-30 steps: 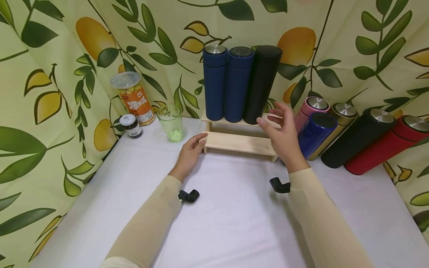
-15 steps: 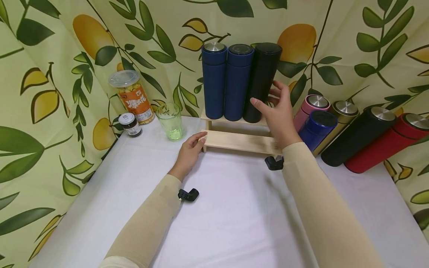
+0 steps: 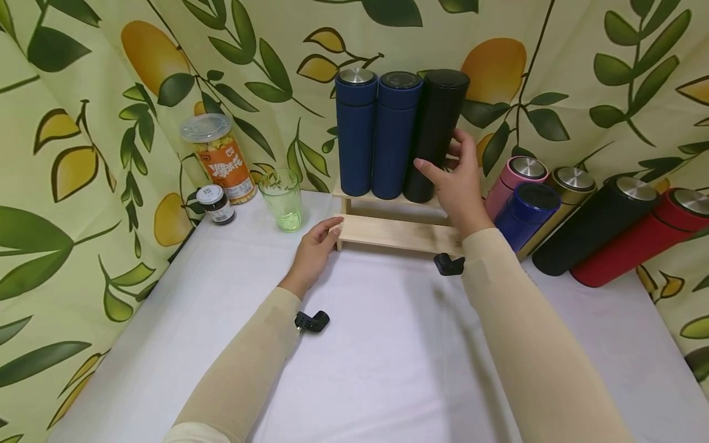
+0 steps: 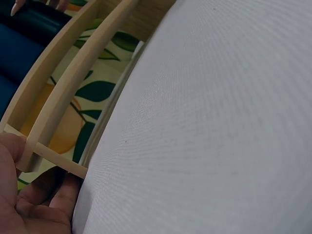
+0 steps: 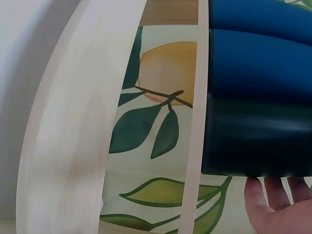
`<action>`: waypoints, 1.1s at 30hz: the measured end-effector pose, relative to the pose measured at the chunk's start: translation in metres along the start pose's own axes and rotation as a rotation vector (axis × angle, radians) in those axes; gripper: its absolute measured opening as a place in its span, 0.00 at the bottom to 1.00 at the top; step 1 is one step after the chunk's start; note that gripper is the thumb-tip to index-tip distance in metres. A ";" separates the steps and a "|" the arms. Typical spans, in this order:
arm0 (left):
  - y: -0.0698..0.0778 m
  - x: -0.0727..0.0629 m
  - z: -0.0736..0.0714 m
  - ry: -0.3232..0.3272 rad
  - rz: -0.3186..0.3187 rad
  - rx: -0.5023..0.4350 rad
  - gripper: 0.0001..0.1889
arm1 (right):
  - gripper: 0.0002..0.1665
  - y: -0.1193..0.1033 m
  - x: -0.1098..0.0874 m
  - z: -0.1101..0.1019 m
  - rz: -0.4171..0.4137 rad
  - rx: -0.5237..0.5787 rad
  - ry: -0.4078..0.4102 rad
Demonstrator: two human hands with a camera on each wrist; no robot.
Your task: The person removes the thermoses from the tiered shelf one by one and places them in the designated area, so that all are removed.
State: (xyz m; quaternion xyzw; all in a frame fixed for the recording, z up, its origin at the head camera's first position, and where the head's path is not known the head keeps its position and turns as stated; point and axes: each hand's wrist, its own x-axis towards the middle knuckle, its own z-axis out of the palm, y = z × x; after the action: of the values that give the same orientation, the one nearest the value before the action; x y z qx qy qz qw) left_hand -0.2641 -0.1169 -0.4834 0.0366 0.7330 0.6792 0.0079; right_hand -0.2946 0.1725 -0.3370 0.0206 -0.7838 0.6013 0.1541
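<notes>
A two-tier wooden shelf (image 3: 396, 234) stands on the white cloth. My left hand (image 3: 312, 255) grips the left end of its lower board; in the left wrist view the thumb lies at the board's end and the fingers (image 4: 66, 197) bend around beneath. Upright on the upper board is a row: a blue thermos (image 3: 356, 144) with a steel lid top, another blue thermos (image 3: 394, 144) with a dark top, and a black thermos (image 3: 437, 132) at the right. My right hand (image 3: 460, 187) holds the black one low down, thumb across its front, fingertips (image 5: 254, 187) at its right side.
To the right, pink (image 3: 517, 178), blue (image 3: 526, 209), gold (image 3: 570, 184), black (image 3: 592, 231) and red (image 3: 631, 246) thermoses stand close together. On the left are a green glass (image 3: 282, 200), a small dark jar (image 3: 216, 205) and a snack tub (image 3: 221, 160). A patterned curtain hangs behind.
My right hand has moved up and left from beside the black thermos to hold it. The left hand keeps its place on the shelf's end.
</notes>
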 end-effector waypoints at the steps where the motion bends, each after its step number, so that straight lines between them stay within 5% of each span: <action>1: 0.000 0.000 0.000 0.000 0.002 0.001 0.18 | 0.50 0.000 0.000 0.000 -0.006 0.002 0.002; 18: 0.000 0.000 -0.001 -0.002 0.006 -0.001 0.19 | 0.49 0.000 -0.015 0.001 -0.085 -0.022 0.019; 33: 0.001 0.000 0.000 -0.010 0.014 0.002 0.19 | 0.48 0.000 -0.049 -0.007 -0.139 0.003 0.043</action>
State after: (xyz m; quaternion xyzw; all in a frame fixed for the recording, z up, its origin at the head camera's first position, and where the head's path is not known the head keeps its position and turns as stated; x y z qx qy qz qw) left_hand -0.2637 -0.1168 -0.4827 0.0451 0.7333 0.6783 0.0070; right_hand -0.2461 0.1718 -0.3484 0.0625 -0.7761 0.5905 0.2122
